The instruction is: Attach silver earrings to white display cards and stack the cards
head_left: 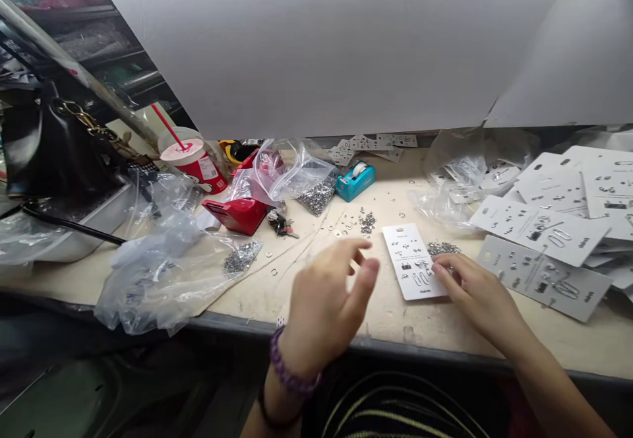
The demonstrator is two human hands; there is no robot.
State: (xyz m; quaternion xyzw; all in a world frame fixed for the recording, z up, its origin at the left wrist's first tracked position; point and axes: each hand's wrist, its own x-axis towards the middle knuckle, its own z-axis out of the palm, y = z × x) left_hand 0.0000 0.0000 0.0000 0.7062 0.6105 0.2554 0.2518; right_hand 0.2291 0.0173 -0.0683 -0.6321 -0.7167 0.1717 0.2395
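A white earring card (405,243) lies on the table in front of me, with small studs and paperclip-shaped earrings on it. My right hand (469,293) has its fingers closed at the card's right edge; its thumb is mostly hidden. Left of the card, my left hand (331,293) hovers over the table with thumb and index finger apart and nothing visible between them. Beyond the left hand is a small heap of loose metal earring parts (367,222). Another pile of small metal parts (444,248) sits behind the right fingers.
Filled earring cards (544,227) are stacked at the right. A teal tape dispenser (355,182), a red scoop-like container (237,215), a zip bag of metal parts (316,190) and keys (281,223) lie farther back. Leftward are a drink cup (198,164), plastic bags (148,280) and a black handbag (54,141).
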